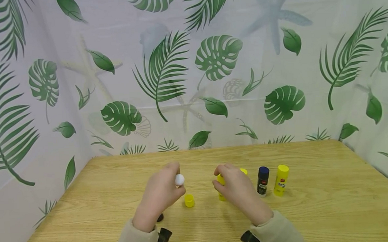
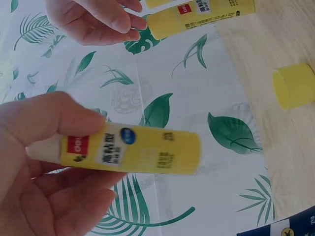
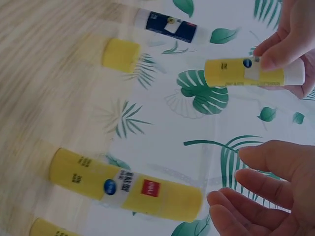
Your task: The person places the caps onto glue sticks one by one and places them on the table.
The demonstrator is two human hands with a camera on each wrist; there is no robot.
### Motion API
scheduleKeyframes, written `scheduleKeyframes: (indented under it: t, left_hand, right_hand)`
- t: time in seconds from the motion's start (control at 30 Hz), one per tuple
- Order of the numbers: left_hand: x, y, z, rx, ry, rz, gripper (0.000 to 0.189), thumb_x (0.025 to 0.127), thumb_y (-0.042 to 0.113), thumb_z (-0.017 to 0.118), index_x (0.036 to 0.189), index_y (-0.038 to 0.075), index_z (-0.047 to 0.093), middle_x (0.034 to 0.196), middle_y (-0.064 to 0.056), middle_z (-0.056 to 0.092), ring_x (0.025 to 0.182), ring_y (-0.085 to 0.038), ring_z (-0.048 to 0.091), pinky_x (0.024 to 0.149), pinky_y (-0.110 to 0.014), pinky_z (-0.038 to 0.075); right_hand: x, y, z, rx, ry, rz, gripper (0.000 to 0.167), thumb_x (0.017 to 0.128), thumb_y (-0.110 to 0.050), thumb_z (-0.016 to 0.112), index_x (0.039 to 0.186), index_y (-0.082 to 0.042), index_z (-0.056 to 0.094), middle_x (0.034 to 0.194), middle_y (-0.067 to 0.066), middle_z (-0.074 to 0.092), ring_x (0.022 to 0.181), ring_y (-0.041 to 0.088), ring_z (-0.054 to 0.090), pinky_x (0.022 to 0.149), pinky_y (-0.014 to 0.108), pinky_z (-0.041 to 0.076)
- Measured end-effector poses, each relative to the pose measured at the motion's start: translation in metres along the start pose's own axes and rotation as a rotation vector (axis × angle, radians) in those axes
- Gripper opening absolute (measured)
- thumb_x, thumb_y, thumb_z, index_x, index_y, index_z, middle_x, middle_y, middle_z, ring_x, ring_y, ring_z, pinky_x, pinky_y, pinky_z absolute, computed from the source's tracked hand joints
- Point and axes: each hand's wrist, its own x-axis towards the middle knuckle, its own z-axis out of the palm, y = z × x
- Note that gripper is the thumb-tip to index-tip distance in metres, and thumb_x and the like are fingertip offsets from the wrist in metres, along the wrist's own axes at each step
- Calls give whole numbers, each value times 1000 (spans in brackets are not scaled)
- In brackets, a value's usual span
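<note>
My left hand (image 1: 163, 190) grips an uncapped yellow glue stick (image 2: 133, 147) between thumb and fingers, its white end (image 1: 179, 179) showing. A yellow cap (image 1: 189, 200) stands on the table between the hands. My right hand (image 1: 235, 188) hangs with loosely bent fingers beside the top of a capped yellow glue stick (image 3: 128, 184), which stands upright. In the right wrist view a small gap shows between those fingertips and the cap. From the head, the right hand hides most of this stick.
Right of the right hand stand a dark-capped glue stick (image 1: 263, 181) and a yellow one (image 1: 281, 180). Another yellow top (image 1: 244, 171) shows behind the right hand. A navy glue stick (image 3: 171, 25) with a white end stands near the left wrist. A leaf-printed cloth (image 1: 192, 81) backs the wooden table (image 1: 200, 234).
</note>
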Motion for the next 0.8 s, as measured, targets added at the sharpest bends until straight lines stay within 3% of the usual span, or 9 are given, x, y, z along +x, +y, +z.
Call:
scheduleKeyframes:
  t: [0.17, 0.27, 0.6, 0.8]
  left_hand:
    - [-1, 0, -8, -72, 209, -5, 24, 66, 2, 69, 76, 10, 49, 72, 0, 50, 54, -12, 39, 49, -25, 35]
    - [-1, 1, -11, -103, 297, 15, 23, 65, 2, 69, 79, 9, 51, 75, -1, 52, 59, -13, 43, 52, -27, 37]
    - [1, 2, -13, -175, 354, 47, 24, 66, -3, 69, 81, 6, 52, 82, -6, 52, 71, -19, 49, 63, -33, 43]
    - [1, 3, -12, -185, 346, 67, 23, 67, -4, 68, 84, 4, 55, 82, -5, 50, 69, -17, 47, 60, -29, 43]
  right_hand:
    - [3, -4, -7, 42, 23, -9, 15, 75, -11, 70, 86, -6, 62, 87, 7, 62, 78, 20, 59, 66, 32, 48]
    - [5, -8, -11, 61, 29, -9, 14, 75, -11, 69, 86, -7, 62, 87, 6, 62, 79, 20, 59, 67, 32, 48]
    - [15, -23, -19, 181, 27, 39, 17, 78, -12, 67, 92, -5, 63, 91, 7, 61, 85, 23, 58, 71, 34, 48]
    - [20, -29, -16, 213, 55, 12, 16, 75, -10, 69, 89, -3, 63, 88, 7, 61, 82, 21, 58, 70, 32, 49]
